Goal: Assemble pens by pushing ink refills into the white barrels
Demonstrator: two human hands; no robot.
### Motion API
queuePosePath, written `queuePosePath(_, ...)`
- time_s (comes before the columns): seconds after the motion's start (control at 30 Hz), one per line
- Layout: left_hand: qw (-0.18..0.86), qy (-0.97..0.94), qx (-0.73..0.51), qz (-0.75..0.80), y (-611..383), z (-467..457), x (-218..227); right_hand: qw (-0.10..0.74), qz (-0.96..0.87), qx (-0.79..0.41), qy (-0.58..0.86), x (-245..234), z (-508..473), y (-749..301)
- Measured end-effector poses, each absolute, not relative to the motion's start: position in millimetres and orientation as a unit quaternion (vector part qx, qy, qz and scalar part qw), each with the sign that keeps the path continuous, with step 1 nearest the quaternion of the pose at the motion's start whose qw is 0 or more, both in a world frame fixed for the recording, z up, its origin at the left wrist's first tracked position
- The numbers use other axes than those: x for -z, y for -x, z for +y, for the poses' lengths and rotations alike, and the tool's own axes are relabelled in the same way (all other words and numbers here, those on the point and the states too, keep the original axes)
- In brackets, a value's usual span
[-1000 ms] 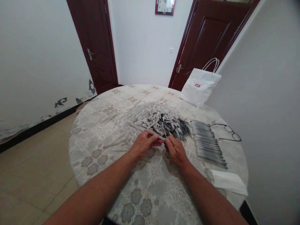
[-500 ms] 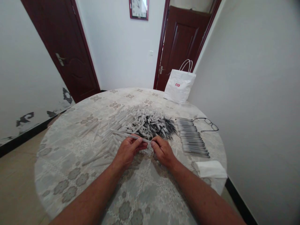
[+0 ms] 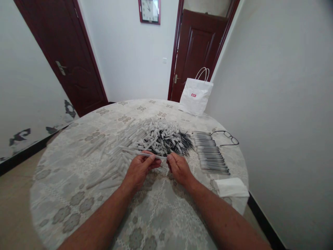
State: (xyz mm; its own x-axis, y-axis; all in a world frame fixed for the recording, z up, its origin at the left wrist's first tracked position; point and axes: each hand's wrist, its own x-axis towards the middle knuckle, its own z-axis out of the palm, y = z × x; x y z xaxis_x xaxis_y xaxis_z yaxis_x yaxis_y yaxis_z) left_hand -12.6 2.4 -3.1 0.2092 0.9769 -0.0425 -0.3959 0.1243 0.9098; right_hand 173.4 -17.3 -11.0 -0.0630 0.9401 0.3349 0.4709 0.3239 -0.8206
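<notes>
My left hand is closed on a translucent white pen barrel, which lies almost level across its fingers. At the barrel's right end, my right hand pinches with thumb and forefinger; whatever small part it grips there is hidden by the fingers. Just beyond both hands spreads a heap of pen parts: clear barrels on the left, white caps on top, and black-tipped refills on the right. To the right of the heap lies a neat row of pens with dark ends.
A patterned cloth covers the round table. Black-framed glasses lie beyond the pen row, and a folded white tissue sits near the right edge. At the back stands a white paper bag, close to the right wall.
The view has shifted slightly, so everything sits a little further left. Both hands keep their hold around the barrel, with hardly any movement between them.
</notes>
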Motion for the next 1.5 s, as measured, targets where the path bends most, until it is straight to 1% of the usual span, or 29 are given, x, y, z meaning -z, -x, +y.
queuePosePath(0.1, 0.65, -0.407, -0.53, 0.361, 13.3, 3.4, 4.0, 0.453, -0.673, -0.272, 0.517, 12.7, -15.8, -174.0)
queuePosePath(0.3, 0.64, -0.411, -0.534, 0.369, 12.9, 3.4, 1.8, 0.467, -0.633, -0.348, 0.511, 18.0, -14.2, -174.4)
queuePosePath(0.53, 0.636, -0.411, -0.531, 0.38, 13.8, 2.3, -1.1, 0.47, -0.659, -0.315, 0.495, 13.5, -17.5, -174.8)
queuePosePath(0.77, 0.64, -0.42, -0.529, 0.366, 15.6, 3.0, -0.3, 0.479, -0.617, -0.362, 0.509, 20.2, -13.0, -174.9)
queuePosePath(0.9, 0.639, -0.422, -0.528, 0.367, 16.0, 2.7, -1.5, 0.482, -0.614, -0.375, 0.499, 16.0, -14.7, -178.1)
queuePosePath(1.03, 0.638, -0.426, -0.525, 0.369, 16.0, 2.1, -1.8, 0.477, -0.652, -0.343, 0.479, 9.2, -18.1, -179.3)
queuePosePath(1.3, 0.654, -0.4, -0.528, 0.367, 15.2, 0.5, -3.8, 0.455, -0.668, -0.301, 0.506, 7.0, -18.7, -179.2)
queuePosePath(1.5, 0.625, -0.446, -0.515, 0.382, 14.8, -1.5, -6.5, 0.456, -0.733, -0.161, 0.479, -4.5, -22.1, -178.9)
